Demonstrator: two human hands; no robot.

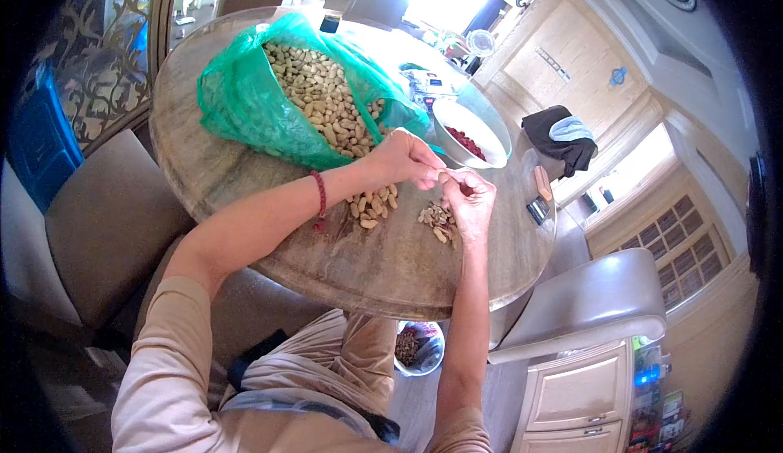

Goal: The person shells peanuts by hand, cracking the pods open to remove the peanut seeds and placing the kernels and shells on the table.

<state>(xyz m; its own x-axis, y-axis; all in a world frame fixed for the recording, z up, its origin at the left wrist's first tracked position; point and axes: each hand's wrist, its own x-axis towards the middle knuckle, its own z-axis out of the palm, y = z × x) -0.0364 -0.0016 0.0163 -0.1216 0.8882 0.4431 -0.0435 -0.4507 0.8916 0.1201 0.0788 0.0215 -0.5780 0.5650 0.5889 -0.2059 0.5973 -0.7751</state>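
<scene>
My left hand (405,159) and my right hand (469,196) meet over the round wooden table (359,278), fingertips pinched together on something small, probably a peanut, mostly hidden by the fingers. Behind my left hand lies an open green plastic bag (236,110) full of unshelled peanuts (314,86). A small pile of peanuts (373,205) rests below my left wrist, which wears a red bracelet. Beside my right wrist is a little heap of shell pieces (438,220). A white bowl (481,124) beyond my hands holds red kernels (466,142).
A clear plastic package (430,86) sits behind the bowl. A phone-like dark object (538,209) lies at the table's right edge. Chairs stand left and right (591,298). A bin (431,355) with shells is on the floor below the table's front edge.
</scene>
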